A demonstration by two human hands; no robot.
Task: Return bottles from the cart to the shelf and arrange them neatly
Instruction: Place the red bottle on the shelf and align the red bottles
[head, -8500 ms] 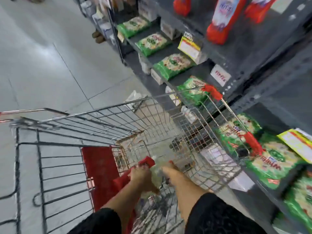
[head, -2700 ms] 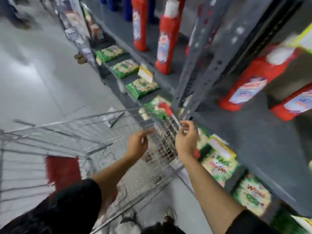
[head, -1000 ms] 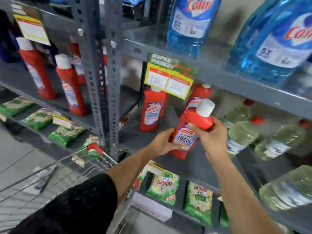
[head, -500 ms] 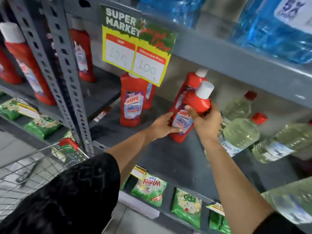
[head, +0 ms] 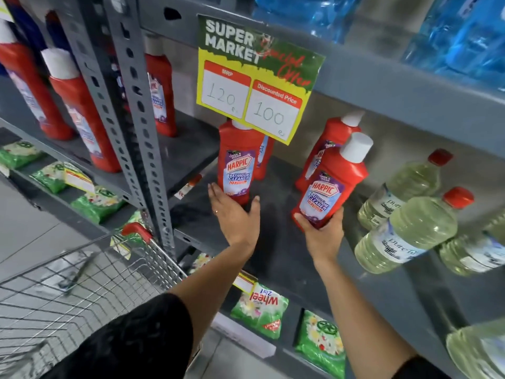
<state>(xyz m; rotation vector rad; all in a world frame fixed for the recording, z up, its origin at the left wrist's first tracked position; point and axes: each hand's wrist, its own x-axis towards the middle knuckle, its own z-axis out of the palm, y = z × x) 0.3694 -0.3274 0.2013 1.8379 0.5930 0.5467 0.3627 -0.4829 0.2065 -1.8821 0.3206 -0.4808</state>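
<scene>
My right hand [head: 323, 232] grips the base of a red Harpic bottle [head: 329, 187] with a white cap, tilted to the right on the grey shelf [head: 276, 247]. A second red bottle [head: 328, 143] leans just behind it. My left hand [head: 235, 214] is spread open at the foot of an upright red Harpic bottle [head: 237, 162], fingers touching its base without closing round it. Another red bottle stands partly hidden behind that one. The wire cart [head: 82, 280] with red corner caps is at the lower left.
A yellow and green price sign [head: 255, 77] hangs from the shelf above. Pale yellow bottles [head: 404, 231] with red caps lie to the right. More red bottles [head: 79, 110] stand past the slotted post [head: 131, 110]. Green detergent packs [head: 259, 310] fill the lower shelf; blue bottles [head: 470, 36] sit above.
My left hand has let go of the tilted red bottle and moved left to the base of the upright one. My right hand has slid from the bottle's neck down to its base.
</scene>
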